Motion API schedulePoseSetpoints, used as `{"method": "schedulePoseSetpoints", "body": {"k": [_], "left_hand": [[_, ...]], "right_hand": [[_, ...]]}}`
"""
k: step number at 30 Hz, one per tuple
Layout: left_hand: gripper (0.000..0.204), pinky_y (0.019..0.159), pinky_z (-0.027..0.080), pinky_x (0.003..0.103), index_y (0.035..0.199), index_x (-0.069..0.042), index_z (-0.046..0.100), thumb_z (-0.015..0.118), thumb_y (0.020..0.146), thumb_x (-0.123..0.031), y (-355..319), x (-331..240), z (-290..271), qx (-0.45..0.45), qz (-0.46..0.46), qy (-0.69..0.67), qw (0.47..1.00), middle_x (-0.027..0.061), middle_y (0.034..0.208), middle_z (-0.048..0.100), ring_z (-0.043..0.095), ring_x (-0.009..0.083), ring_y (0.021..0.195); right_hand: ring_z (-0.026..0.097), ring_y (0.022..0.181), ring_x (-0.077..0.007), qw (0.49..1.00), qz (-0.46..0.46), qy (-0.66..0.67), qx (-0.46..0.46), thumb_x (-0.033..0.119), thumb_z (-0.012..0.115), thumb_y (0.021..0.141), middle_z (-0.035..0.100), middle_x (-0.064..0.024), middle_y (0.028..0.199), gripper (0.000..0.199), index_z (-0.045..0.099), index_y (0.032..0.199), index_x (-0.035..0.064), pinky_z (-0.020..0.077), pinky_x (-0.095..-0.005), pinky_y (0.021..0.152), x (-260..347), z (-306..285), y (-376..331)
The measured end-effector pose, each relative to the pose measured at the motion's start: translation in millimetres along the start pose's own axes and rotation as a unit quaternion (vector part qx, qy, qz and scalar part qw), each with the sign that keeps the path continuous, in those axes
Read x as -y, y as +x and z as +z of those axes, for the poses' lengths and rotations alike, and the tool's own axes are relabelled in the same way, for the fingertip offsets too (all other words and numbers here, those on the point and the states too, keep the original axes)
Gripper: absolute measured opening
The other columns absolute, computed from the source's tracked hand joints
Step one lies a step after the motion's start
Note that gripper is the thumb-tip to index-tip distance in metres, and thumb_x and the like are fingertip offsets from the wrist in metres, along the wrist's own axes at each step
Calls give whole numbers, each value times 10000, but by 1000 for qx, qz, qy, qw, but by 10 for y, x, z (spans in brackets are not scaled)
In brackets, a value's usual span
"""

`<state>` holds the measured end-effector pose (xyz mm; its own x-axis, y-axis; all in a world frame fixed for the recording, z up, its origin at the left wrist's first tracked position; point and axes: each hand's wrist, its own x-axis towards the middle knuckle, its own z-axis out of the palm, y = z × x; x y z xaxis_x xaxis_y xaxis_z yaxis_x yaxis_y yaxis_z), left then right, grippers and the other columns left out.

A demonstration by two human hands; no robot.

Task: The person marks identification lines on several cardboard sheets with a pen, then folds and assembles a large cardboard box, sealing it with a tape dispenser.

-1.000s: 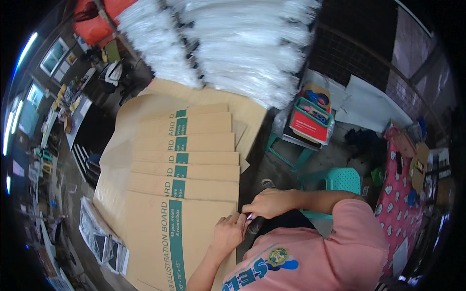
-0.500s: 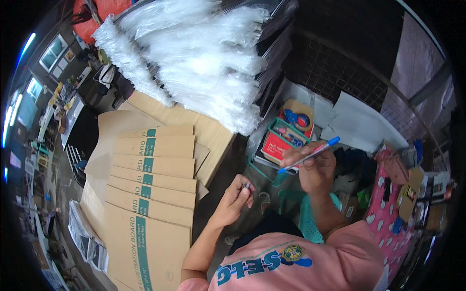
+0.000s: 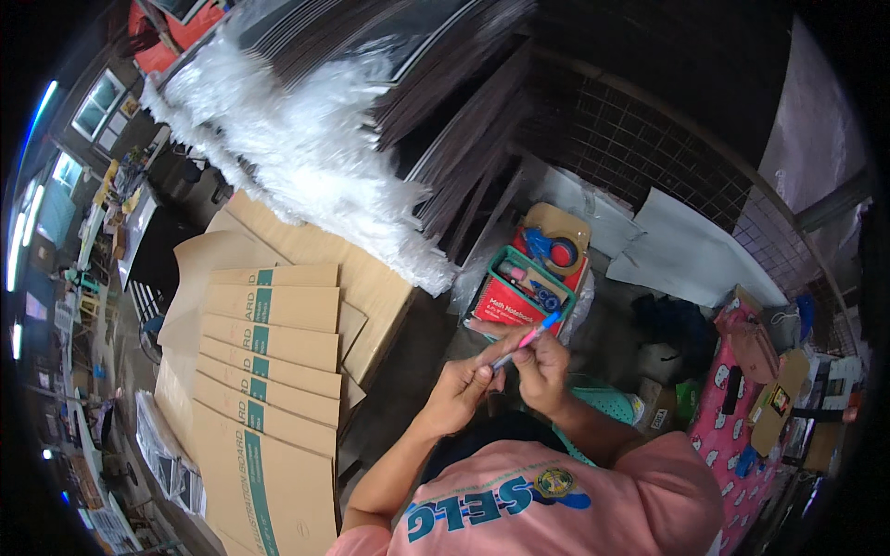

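In front of my chest, my two hands meet on a slim pen (image 3: 512, 355) with a blue end and a pink part. My left hand (image 3: 459, 389) pinches its lower end between thumb and fingers. Higher up, my right hand (image 3: 543, 372) closes on the pen near the blue end, which sticks out past the fingers. Whether the left fingers also hold a small part is hidden. Just beyond the hands, a red notebook (image 3: 502, 309) lies at a green basket (image 3: 563, 310) holding small tools and supplies.
Brown cardboard packs (image 3: 278, 445) lie overlapped in a fan on my left, beside a wooden tabletop (image 3: 357, 269). Behind rises a tall stack wrapped in white plastic (image 3: 306, 139). Tape rolls (image 3: 562, 252) sit beyond the basket. A pink patterned cloth (image 3: 714, 431) covers something at right.
My right hand has brought the pen down and left to my left hand, and both now grip it. My view has shifted, showing more of the stack's dark edges.
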<state>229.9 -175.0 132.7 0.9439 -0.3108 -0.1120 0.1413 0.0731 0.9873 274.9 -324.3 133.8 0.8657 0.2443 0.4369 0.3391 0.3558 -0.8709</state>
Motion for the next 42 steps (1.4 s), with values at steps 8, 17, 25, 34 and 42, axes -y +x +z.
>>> {"method": "schedulePoseSetpoints", "body": {"k": [8,17,25,34,42], "left_hand": [[463,727,491,308,1295,-52,515,505,993,-402,459,1368,-41,-58,-75,91,991,89,958,571,584,181,793],[466,886,481,445,1248,-62,560,594,928,-397,-587,2052,-488,-93,-194,368,905,241,1137,551,602,380,985],[536,910,490,417,1208,-53,618,643,862,-461,-3230,3412,-303,-459,-431,103,770,206,1144,655,633,341,1054],[758,632,513,477,1434,-107,296,625,883,-511,-5654,3373,721,-888,-289,-308,181,177,1232,551,641,358,904],[872,944,433,482,1452,-167,376,518,807,-735,-7799,3354,530,-931,68,-356,34,93,1496,358,373,349,1323]], "right_hand": [[690,821,-230,946,233,-156,-161,132,500,978,680,-150,807,182,602,921,-7,516,-338,738,-1339,-938,23],[609,982,-427,724,262,-632,83,167,653,813,643,-256,995,243,644,995,7,474,-503,839,-2458,-1664,458],[580,1006,-395,844,20,-534,43,175,630,872,609,-208,1023,248,627,1021,-24,430,-479,936,-2601,-1207,-240],[652,854,-288,800,137,-131,569,113,725,776,631,-153,928,218,647,952,11,522,-359,731,-1539,2080,-947],[517,1143,-373,804,72,-407,427,457,726,780,563,-237,1174,695,510,1199,-53,423,-449,980,-2614,4988,-853]]}}
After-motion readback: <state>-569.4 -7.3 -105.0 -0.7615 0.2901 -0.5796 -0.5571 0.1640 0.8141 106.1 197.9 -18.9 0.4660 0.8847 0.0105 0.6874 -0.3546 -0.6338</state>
